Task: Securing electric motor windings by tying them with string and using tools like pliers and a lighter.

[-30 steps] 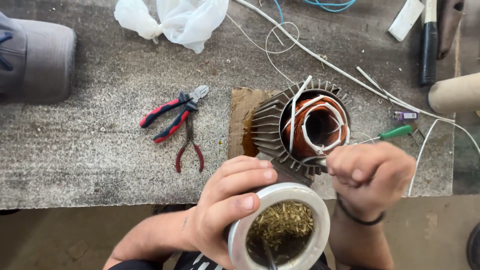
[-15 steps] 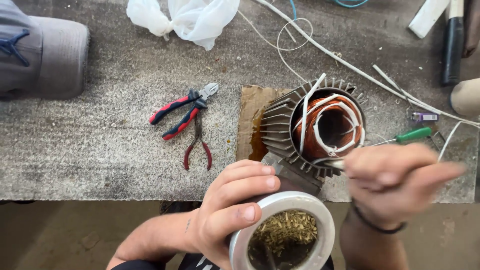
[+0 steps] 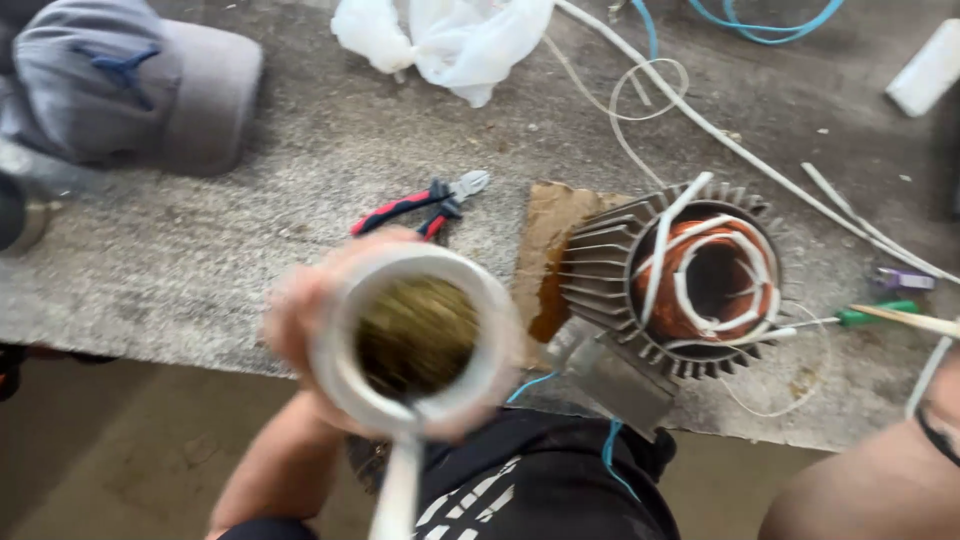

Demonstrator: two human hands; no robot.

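My left hand [image 3: 288,318] is wrapped around a round white-rimmed cup [image 3: 335,375] packed with green-brown herb, held high and close to the camera, so it looks blurred. A pale straw [image 3: 398,488] hangs from the cup toward me. Right of the cup, a finned grey motor stator [image 3: 600,270] with copper windings and white sleeves lies on the rough bench [image 3: 200,260]. Of my right arm only the forearm [image 3: 870,485] and a dark wristband show at the lower right; the hand itself is cut off by the frame edge.
Red-and-black pliers [image 3: 410,205] lie behind the cup. A brown board [image 3: 545,240] sits under the stator, and a green-handled screwdriver [image 3: 873,315] is to its right. Farther back are a grey cap [image 3: 140,90], a white plastic bag [image 3: 450,35], white cables [image 3: 700,125] and a blue wire [image 3: 770,22].
My left hand has lifted the cup up and left, toward the camera. My right hand has left the stator's front edge and gone out of frame to the right.
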